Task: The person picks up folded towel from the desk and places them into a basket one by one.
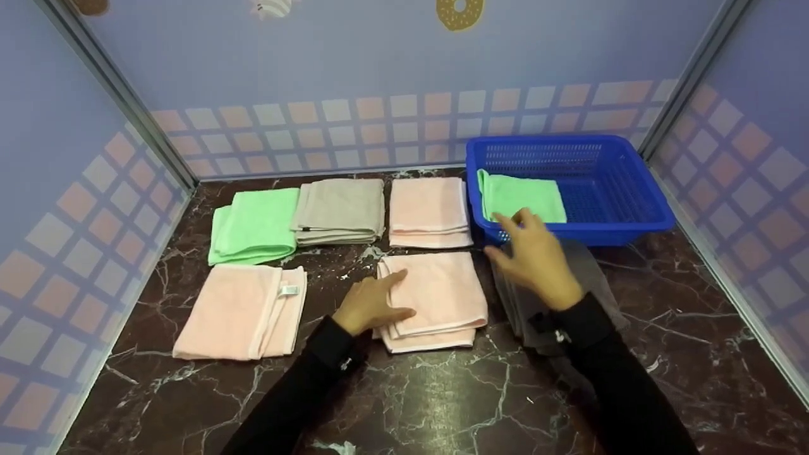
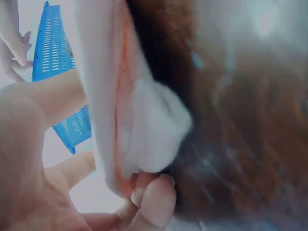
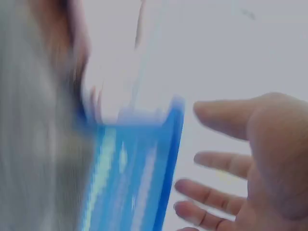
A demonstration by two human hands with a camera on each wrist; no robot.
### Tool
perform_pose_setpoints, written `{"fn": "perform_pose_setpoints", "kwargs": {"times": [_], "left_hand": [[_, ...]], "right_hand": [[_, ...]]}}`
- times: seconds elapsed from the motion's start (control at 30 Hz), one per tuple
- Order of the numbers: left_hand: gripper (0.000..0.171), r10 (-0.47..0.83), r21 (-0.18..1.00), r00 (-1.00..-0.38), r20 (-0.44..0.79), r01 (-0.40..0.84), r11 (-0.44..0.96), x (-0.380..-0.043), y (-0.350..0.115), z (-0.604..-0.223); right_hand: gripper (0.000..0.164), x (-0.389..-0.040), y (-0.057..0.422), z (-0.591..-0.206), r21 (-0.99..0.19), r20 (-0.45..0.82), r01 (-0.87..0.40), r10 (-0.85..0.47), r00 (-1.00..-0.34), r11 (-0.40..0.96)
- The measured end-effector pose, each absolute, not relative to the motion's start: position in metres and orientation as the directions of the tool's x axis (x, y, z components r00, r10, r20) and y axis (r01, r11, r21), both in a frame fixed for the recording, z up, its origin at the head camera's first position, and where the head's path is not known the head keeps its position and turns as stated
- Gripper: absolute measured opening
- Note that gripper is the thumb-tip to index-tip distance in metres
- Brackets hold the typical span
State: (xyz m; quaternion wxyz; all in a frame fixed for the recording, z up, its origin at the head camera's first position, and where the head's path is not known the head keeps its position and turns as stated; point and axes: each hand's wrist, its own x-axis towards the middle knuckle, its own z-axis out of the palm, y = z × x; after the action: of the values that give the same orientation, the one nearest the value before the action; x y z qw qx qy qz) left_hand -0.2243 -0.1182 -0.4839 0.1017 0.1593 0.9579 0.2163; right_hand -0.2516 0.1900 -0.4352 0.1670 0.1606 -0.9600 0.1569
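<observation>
I have a dark marbled table point(image 1: 436, 392) spread below me, with the blue basket point(image 1: 619, 226) at its far right. As I judge it, the loading has only begun: one green folded cloth point(image 1: 524, 193) lies in the basket's left end, and bare mesh shows beside it.

Six lots of cloth sit outside. The dark grey pile point(image 1: 519, 303) is near right, just in front of the basket and partly hidden by the right arm. The left pink cloth point(image 1: 224, 309) lies near left, and the middle pink cloth point(image 1: 439, 294) near the centre. Along the far side, left to right, I count a beige folded stack point(image 1: 341, 205), with a green cloth point(image 1: 262, 221) left of it, and a far pink cloth point(image 1: 428, 205) just beside the basket. All look neatly folded, so I'd say folding is done and stowing is what remains.

The right hand point(image 1: 537, 259) is over the basket's near left corner, fingers spread and apart — nothing in it. The left hand point(image 1: 370, 304) grips the left edge of the middle pink cloth — fingertips curled at the fold, thumb across the top. Smallest, a white label point(image 1: 289, 290) shows on the left pink cloth.
</observation>
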Motion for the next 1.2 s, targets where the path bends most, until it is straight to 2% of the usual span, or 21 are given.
{"fn": "perform_pose_setpoints", "kwargs": {"times": [0.13,0.2,0.33,0.4,0.47,0.7,1.03,1.2], "left_hand": [[0.087,0.362,0.488,-0.921,-0.141,0.253,0.835,-0.225,-0.115,-0.484],[0.088,0.379,0.521,-0.914,-0.143,0.256,0.814,-0.226,-0.113,-0.485],[0.088,0.425,0.580,-0.898,-0.116,0.286,0.763,-0.229,-0.113,-0.491],[0.086,0.438,0.599,-0.893,-0.100,0.298,0.744,-0.232,-0.114,-0.495],[0.084,0.449,0.612,-0.889,-0.087,0.308,0.729,-0.235,-0.116,-0.498],[0.078,0.455,0.633,-0.888,-0.066,0.315,0.707,-0.237,-0.117,-0.498],[0.074,0.487,0.652,-0.870,-0.081,0.323,0.686,-0.236,-0.114,-0.492],[0.071,0.502,0.673,-0.863,-0.061,0.335,0.659,-0.235,-0.120,-0.481]], "right_hand": [[0.065,-0.237,0.165,-0.448,-0.254,0.274,-0.427,-0.358,-0.892,0.868],[0.069,-0.233,0.159,-0.455,-0.252,0.163,-0.438,-0.409,-0.898,0.863],[0.089,-0.229,0.149,-0.471,-0.255,-0.095,-0.430,-0.465,-0.880,0.866],[0.095,-0.228,0.145,-0.476,-0.278,-0.161,-0.426,-0.479,-0.863,0.861],[0.095,-0.228,0.142,-0.479,-0.306,-0.157,-0.430,-0.491,-0.857,0.849],[0.078,-0.228,0.135,-0.482,-0.428,-0.069,-0.467,-0.543,-0.837,0.774],[0.069,-0.221,0.138,-0.482,-0.409,-0.011,-0.489,-0.540,-0.842,0.770],[0.061,-0.221,0.134,-0.476,-0.374,0.077,-0.564,-0.582,-0.810,0.736]]}}
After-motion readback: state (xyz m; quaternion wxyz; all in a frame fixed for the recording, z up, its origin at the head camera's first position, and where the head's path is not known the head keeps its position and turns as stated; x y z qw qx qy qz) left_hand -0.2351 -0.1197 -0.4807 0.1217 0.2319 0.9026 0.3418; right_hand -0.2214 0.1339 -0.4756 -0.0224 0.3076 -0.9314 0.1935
